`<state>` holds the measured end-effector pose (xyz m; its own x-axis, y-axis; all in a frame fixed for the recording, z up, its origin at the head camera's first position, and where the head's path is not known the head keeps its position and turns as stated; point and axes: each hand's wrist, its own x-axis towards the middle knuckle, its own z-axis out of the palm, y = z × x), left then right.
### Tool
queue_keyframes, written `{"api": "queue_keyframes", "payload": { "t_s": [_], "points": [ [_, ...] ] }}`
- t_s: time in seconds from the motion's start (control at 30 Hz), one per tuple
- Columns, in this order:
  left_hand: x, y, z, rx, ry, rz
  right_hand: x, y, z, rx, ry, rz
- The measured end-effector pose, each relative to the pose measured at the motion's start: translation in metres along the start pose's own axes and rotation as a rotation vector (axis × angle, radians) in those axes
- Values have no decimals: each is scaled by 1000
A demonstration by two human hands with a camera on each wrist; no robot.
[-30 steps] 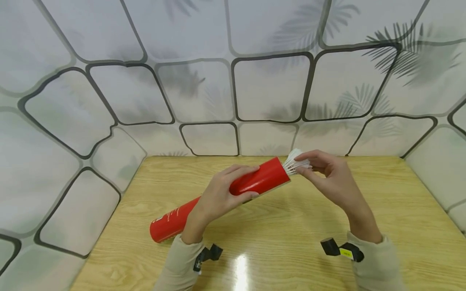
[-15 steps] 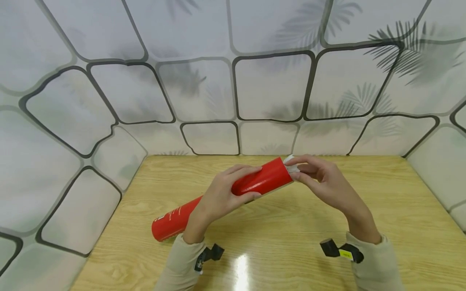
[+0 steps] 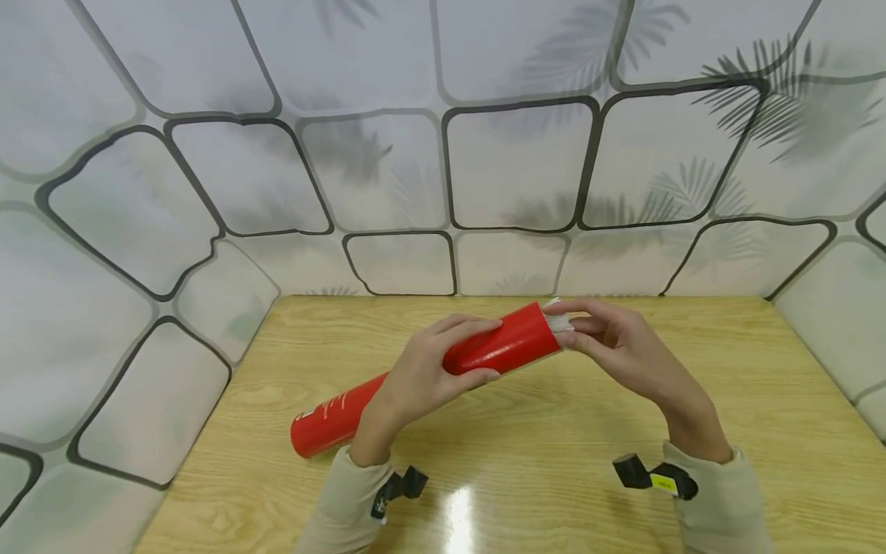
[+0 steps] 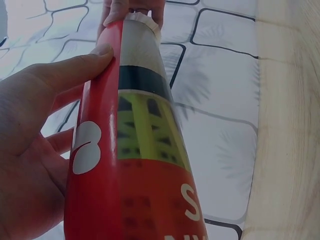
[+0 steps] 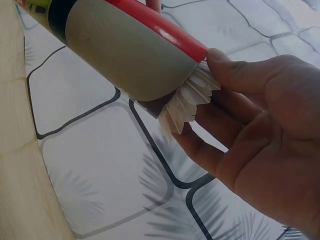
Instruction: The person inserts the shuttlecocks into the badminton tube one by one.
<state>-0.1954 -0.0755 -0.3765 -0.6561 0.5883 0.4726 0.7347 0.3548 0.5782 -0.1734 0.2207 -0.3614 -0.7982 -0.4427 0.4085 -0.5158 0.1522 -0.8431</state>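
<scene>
My left hand [image 3: 422, 377] grips a red shuttlecock tube [image 3: 508, 338] around its upper part. The tube slants, its far end low at the left and its mouth raised toward the right. White feathers of a shuttlecock [image 3: 559, 321] stick a short way out of that mouth; the rest is inside the tube. Thumb and fingers of my right hand [image 3: 633, 358] pinch the feather rim. Up close in the right wrist view, the feather tips [image 5: 182, 102] fan out past the tube's edge. The left wrist view shows a printed label [image 4: 145, 130] along the tube's side.
A light wood-grain table [image 3: 526, 454] lies beneath both hands. Behind it rises a pale wall covering [image 3: 519, 169] with a dark stone-outline pattern and leaf shadows. Small black devices [image 3: 398, 488] are strapped at both sleeves.
The shuttlecock has slid deeper into the tube, so less of its feathers shows. My right hand has moved left with it, while my left hand keeps hold of the tube.
</scene>
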Motion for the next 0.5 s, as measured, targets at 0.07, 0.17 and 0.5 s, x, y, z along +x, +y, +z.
{"api": "queue_keyframes", "payload": {
  "t_s": [0.07, 0.17, 0.5],
  "points": [
    [0, 1, -1, -4, -2, -2, 0, -1, 0, 1, -7, 6],
    [-1, 1, -1, -6, -9, -2, -1, -1, -1, -6, -15, 9],
    [0, 4, 1, 0, -21, -7, 0, 1, 0, 69, -96, -5]
  ]
}}
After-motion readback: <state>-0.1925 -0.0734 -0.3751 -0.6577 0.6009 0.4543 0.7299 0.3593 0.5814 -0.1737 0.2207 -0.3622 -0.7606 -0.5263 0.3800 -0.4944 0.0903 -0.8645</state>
